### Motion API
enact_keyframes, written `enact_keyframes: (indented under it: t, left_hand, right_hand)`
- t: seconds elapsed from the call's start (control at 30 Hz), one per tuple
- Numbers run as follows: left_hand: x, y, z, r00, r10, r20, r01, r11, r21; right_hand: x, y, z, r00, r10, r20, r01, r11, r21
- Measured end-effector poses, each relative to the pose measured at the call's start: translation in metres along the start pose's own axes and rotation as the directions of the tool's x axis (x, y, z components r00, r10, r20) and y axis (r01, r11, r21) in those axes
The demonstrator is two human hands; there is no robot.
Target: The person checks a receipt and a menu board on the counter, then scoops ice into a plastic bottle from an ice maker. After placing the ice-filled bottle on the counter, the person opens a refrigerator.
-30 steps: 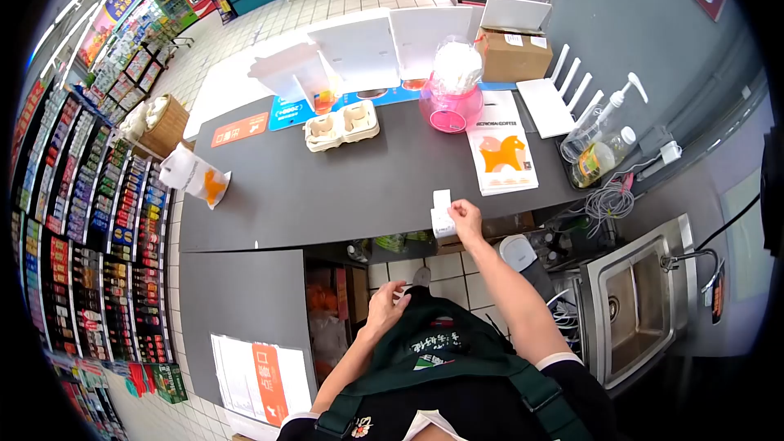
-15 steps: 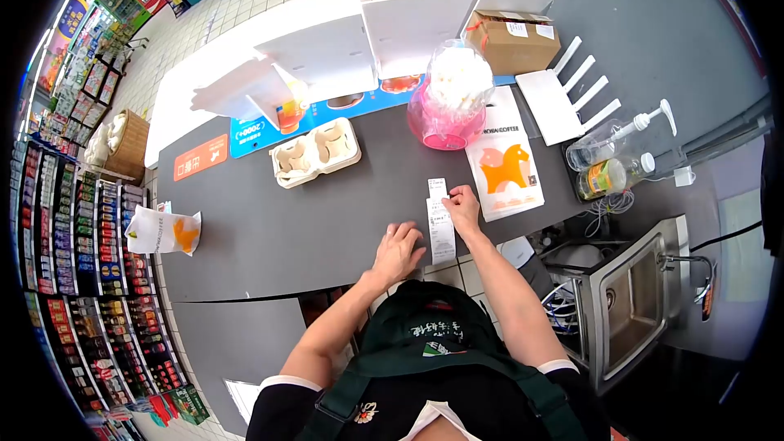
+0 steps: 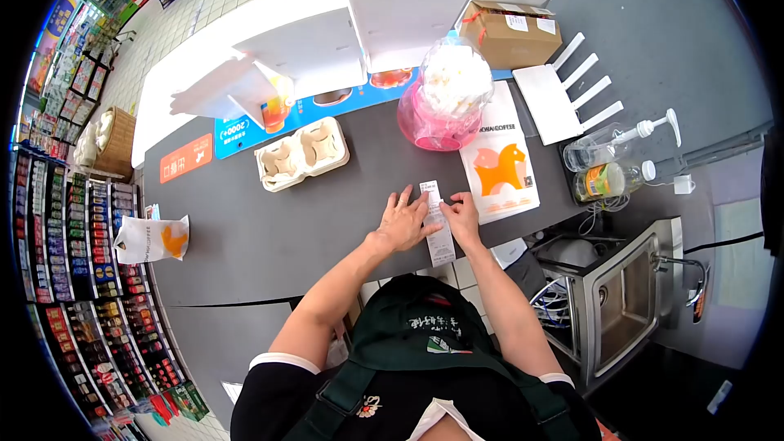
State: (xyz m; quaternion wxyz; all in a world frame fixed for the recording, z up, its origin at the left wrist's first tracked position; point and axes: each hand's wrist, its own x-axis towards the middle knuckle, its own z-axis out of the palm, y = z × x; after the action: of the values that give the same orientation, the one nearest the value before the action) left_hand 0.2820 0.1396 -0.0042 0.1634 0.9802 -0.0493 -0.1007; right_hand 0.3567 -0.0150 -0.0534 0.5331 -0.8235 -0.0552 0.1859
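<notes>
A narrow printed paper receipt (image 3: 442, 249) lies lengthwise on the dark counter in front of me, its lower end at the counter's near edge. It looks like two overlapping strips. My left hand (image 3: 403, 222) rests palm down with fingers spread, its fingertips and thumb at the receipt's left edge. On the other side, my right hand (image 3: 462, 220) has bent fingers pinching the receipt's right edge. White paper bags (image 3: 500, 167) with an orange horse print lie flat just right of that hand. Beyond the hands stands a pink-based clear container (image 3: 441, 118) filled with white items.
A pulp cup carrier (image 3: 302, 153) sits on the counter (image 3: 237, 237) at left centre, with a printed paper bag (image 3: 153, 239) near the left edge. White panels (image 3: 408, 28) line the far side. A cardboard box (image 3: 514, 37), router (image 3: 543, 106), pump bottle (image 3: 600, 147) and sink (image 3: 629, 302) are rightward.
My left hand has moved forward and right onto the receipt's left edge, fingers spreading. The upper strip now overlaps the lower one more. My right hand stays at the receipt's right edge.
</notes>
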Motion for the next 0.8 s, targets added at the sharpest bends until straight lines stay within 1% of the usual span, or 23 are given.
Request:
enact_keyframes:
  t: [0.07, 0.1, 0.17, 0.2, 0.23, 0.27, 0.3, 0.33, 0.37, 0.4, 0.43, 0.47, 0.5, 0.57, 0.6, 0.67, 0.7, 0.77, 0.8]
  left_hand:
    - [-0.001, -0.002, -0.007, 1.000, -0.021, 0.018, 0.023, 0.993, -0.115]
    - [-0.006, -0.002, -0.008, 1.000, -0.028, 0.014, 0.029, 0.992, -0.120]
    - [-0.020, 0.002, -0.004, 0.995, -0.086, -0.058, 0.072, 0.973, -0.220]
    - [-0.030, 0.006, 0.001, 0.994, -0.091, -0.058, 0.076, 0.972, -0.224]
    - [-0.042, 0.011, 0.006, 0.979, -0.152, -0.140, 0.101, 0.943, -0.317]
    - [-0.055, 0.015, 0.012, 0.952, -0.219, -0.215, 0.116, 0.906, -0.408]
    - [-0.067, 0.020, 0.013, 0.950, -0.225, -0.216, 0.121, 0.904, -0.410]
    - [-0.079, 0.026, 0.011, 0.930, -0.261, -0.258, 0.134, 0.896, -0.422]
    - [-0.090, 0.031, 0.012, 0.907, -0.296, -0.299, 0.146, 0.888, -0.435]
    - [-0.100, 0.033, 0.016, 0.905, -0.302, -0.300, 0.151, 0.886, -0.437]
    - [-0.110, 0.032, 0.022, 0.903, -0.381, -0.198, 0.187, 0.764, -0.617]
    - [-0.118, 0.034, 0.028, 0.897, -0.434, -0.081, 0.224, 0.605, -0.764]
    - [-0.124, 0.035, 0.032, 0.895, -0.438, -0.084, 0.224, 0.605, -0.764]
    - [-0.130, 0.036, 0.037, 0.856, -0.508, 0.092, 0.318, 0.378, -0.870]
    - [-0.132, 0.034, 0.039, 0.856, -0.509, 0.090, 0.317, 0.379, -0.869]
    - [-0.134, 0.029, 0.040, 0.865, -0.501, 0.013, 0.297, 0.491, -0.819]
    - [-0.134, 0.029, 0.036, 0.867, -0.499, 0.015, 0.297, 0.492, -0.818]
    - [-0.130, 0.027, 0.025, 0.815, -0.580, 0.014, 0.423, 0.577, -0.699]
    - [-0.131, 0.024, 0.027, 0.811, -0.585, -0.034, 0.423, 0.625, -0.657]
  right_hand:
    - [-0.013, 0.001, -0.005, 1.000, 0.006, -0.011, -0.006, 1.000, -0.025]
    - [-0.022, 0.004, -0.010, 1.000, -0.006, 0.003, 0.006, 0.999, -0.046]
    - [-0.044, 0.014, -0.019, 1.000, -0.017, 0.021, 0.018, 0.997, -0.071]
    - [-0.056, 0.020, -0.024, 0.998, 0.036, 0.055, -0.037, 0.999, 0.015]
    - [-0.069, 0.024, -0.027, 0.992, 0.087, 0.093, -0.096, 0.990, 0.100]
    - [-0.081, 0.028, -0.031, 0.991, 0.087, 0.099, -0.097, 0.991, 0.096]
    - [-0.093, 0.031, -0.035, 0.993, 0.054, 0.104, -0.063, 0.994, 0.086]
    - [-0.103, 0.034, -0.037, 0.994, 0.020, 0.110, -0.029, 0.997, 0.077]
    - [-0.110, 0.042, -0.038, 0.993, 0.018, 0.117, -0.027, 0.997, 0.074]
    - [-0.116, 0.051, -0.038, 0.991, 0.036, 0.126, -0.051, 0.992, 0.117]
    - [-0.119, 0.052, -0.038, 0.989, 0.054, 0.136, -0.076, 0.984, 0.161]
    - [-0.122, 0.053, -0.040, 0.982, 0.097, 0.162, -0.131, 0.968, 0.214]
    - [-0.123, 0.057, -0.039, 0.982, 0.094, 0.166, -0.129, 0.968, 0.214]
    - [-0.121, 0.069, -0.038, 0.982, 0.100, 0.162, -0.127, 0.978, 0.167]
    - [-0.119, 0.073, -0.037, 0.982, 0.098, 0.162, -0.125, 0.978, 0.168]
    - [-0.115, 0.080, -0.038, 0.985, 0.075, 0.157, -0.095, 0.987, 0.128]
    - [-0.115, 0.082, -0.040, 0.985, 0.077, 0.155, -0.097, 0.987, 0.129]
    - [-0.114, 0.085, -0.043, 0.983, 0.090, 0.159, -0.110, 0.986, 0.125]
    - [-0.114, 0.088, -0.045, 0.984, 0.079, 0.156, -0.101, 0.985, 0.137]
